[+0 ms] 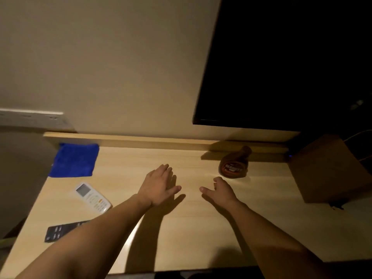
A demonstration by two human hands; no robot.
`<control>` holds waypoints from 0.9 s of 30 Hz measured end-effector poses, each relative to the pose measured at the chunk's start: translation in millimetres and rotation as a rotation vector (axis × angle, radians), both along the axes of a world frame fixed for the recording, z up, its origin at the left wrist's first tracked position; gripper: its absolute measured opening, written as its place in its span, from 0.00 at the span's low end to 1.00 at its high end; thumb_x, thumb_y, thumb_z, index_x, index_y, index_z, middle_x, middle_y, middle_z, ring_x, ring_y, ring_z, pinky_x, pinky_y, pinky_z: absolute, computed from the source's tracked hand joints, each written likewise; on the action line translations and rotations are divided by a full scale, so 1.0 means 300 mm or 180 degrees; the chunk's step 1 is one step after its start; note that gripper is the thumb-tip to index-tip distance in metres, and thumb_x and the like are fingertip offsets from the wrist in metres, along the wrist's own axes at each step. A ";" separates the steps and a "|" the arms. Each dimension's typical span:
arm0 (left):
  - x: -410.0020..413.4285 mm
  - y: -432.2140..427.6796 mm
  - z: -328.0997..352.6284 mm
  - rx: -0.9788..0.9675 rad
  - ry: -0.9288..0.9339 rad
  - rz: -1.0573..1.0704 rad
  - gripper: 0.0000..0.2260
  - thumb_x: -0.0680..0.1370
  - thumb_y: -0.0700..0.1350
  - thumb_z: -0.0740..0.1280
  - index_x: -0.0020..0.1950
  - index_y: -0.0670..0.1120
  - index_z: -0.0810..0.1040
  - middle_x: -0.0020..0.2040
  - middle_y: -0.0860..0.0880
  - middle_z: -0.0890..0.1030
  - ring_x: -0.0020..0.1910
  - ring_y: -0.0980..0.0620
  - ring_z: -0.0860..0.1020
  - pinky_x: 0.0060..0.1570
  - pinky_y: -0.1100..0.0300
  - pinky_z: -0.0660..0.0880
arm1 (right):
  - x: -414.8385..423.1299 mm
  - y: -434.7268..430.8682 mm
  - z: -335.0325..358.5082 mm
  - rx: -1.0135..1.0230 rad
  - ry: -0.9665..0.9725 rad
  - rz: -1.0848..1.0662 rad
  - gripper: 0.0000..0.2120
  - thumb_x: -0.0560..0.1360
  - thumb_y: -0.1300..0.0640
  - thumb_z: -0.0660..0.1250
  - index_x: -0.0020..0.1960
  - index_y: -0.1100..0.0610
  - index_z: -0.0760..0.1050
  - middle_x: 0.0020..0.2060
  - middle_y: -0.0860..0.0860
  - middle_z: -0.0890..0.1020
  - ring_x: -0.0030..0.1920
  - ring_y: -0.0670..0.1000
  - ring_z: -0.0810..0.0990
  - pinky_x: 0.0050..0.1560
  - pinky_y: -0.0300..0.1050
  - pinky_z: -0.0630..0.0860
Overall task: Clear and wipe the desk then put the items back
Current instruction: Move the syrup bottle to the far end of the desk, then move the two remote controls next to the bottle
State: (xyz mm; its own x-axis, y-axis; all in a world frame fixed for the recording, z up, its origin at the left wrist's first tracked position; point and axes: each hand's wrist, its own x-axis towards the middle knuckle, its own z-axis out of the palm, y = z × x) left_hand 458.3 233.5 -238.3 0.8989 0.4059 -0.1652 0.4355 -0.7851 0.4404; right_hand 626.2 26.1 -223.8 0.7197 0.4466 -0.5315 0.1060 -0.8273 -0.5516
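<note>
A light wooden desk (181, 228) fills the view. A folded blue cloth (74, 160) lies at its back left. In front of it lie a white remote (93, 197) and a black remote (62, 231), the black one partly hidden by my left forearm. A brown bottle (234, 164) lies on its side at the back right. My left hand (159, 185) hovers over the middle of the desk with straight fingers, holding nothing. My right hand (220, 191) is beside it, just in front of the bottle, its fingers loosely bent and empty.
A dark screen (281, 63) hangs on the wall above the desk's back right. A brown box (330, 168) stands at the right edge, with cables behind it. A wall socket strip (34, 119) sits at the left. A raised wooden lip (141, 140) runs along the back.
</note>
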 end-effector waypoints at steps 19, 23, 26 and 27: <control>-0.919 0.046 -0.063 0.0020 0.0275 0.1539 0.42 0.80 0.69 0.61 0.85 0.44 0.55 0.85 0.45 0.57 0.85 0.48 0.52 0.82 0.46 0.50 | -0.729 0.394 -0.043 0.0080 -0.0050 0.1640 0.42 0.72 0.37 0.76 0.77 0.57 0.66 0.72 0.55 0.75 0.70 0.53 0.77 0.66 0.51 0.76; -1.024 0.050 -0.091 -0.0060 0.0385 0.1895 0.43 0.80 0.69 0.62 0.85 0.45 0.52 0.86 0.46 0.55 0.85 0.48 0.50 0.83 0.45 0.48 | -0.817 0.468 -0.054 0.0015 -0.0172 0.1950 0.39 0.72 0.39 0.76 0.76 0.55 0.68 0.70 0.53 0.76 0.68 0.53 0.78 0.64 0.50 0.77; -1.077 0.052 -0.128 -0.0175 0.0587 0.2177 0.48 0.79 0.72 0.60 0.86 0.44 0.44 0.87 0.46 0.46 0.85 0.48 0.43 0.82 0.45 0.42 | -0.868 0.513 -0.069 0.0027 -0.0291 0.2245 0.37 0.72 0.40 0.76 0.74 0.54 0.70 0.69 0.52 0.76 0.66 0.52 0.79 0.62 0.48 0.78; -1.090 0.054 -0.145 -0.0196 0.0657 0.2270 0.50 0.78 0.73 0.59 0.86 0.44 0.41 0.87 0.45 0.43 0.85 0.47 0.41 0.81 0.46 0.40 | -0.882 0.526 -0.077 0.0040 -0.0363 0.2344 0.35 0.72 0.40 0.76 0.74 0.53 0.70 0.68 0.51 0.77 0.65 0.52 0.78 0.61 0.47 0.77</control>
State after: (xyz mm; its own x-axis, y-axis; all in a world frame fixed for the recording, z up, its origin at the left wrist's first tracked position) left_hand 131.3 249.7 -281.8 0.3688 0.8637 -0.3434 0.9087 -0.2573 0.3287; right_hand 361.5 184.0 -246.9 0.2822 0.8401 -0.4632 0.6877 -0.5138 -0.5130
